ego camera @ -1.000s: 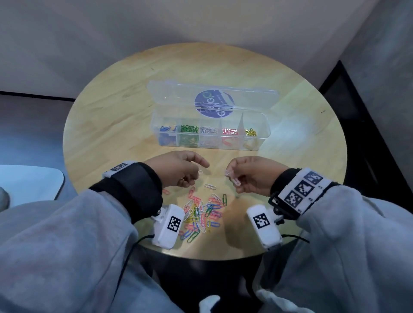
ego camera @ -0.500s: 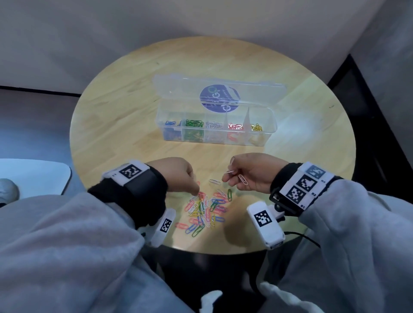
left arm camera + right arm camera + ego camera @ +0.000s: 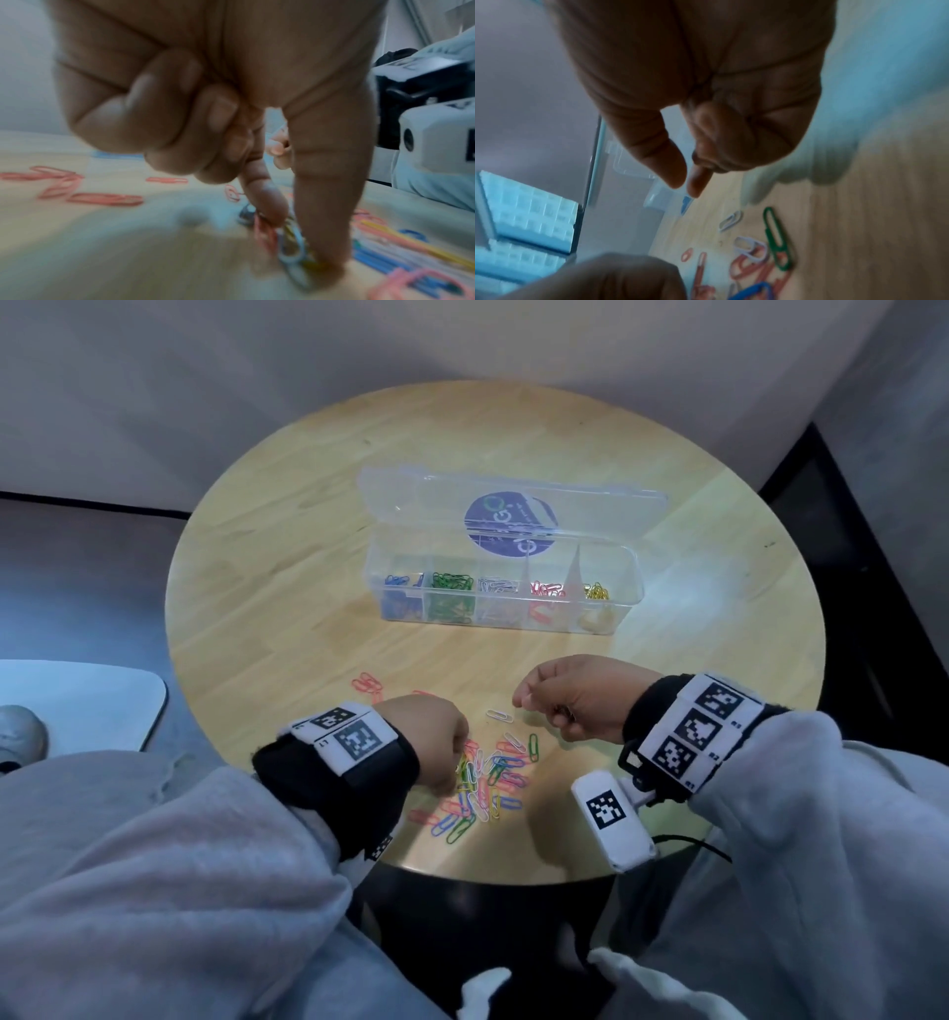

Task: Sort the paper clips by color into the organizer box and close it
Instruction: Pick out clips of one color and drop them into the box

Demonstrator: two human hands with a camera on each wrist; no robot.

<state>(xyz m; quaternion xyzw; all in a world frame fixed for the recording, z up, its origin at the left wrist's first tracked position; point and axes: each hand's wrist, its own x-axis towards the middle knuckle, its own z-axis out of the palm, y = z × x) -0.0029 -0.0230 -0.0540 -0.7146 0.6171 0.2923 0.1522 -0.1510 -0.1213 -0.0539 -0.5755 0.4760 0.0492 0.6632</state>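
The clear organizer box (image 3: 632,588) stands open mid-table with its lid (image 3: 590,505) tipped back. Its compartments hold blue, green, white, red and yellow clips. A mixed pile of paper clips (image 3: 488,785) lies near the table's front edge. My left hand (image 3: 431,744) reaches down into the pile. Its forefinger and thumb (image 3: 298,239) pinch at clips there, blurred, with the other fingers curled. My right hand (image 3: 521,701) hovers just right of a lone white clip (image 3: 499,715). Its thumb and forefinger (image 3: 687,182) almost meet and the rest are folded in, hiding whatever they hold.
A few red clips (image 3: 367,684) lie apart, left of the pile, and a green clip (image 3: 534,747) marks its right side. The round wooden table (image 3: 287,588) ends just behind my wrists. A pale seat (image 3: 77,706) sits lower left, and walls stand behind.
My left hand dropped from above the pile down into it. The right hand, which showed white clips between its fingers, closed up and stayed beside the lone white clip.
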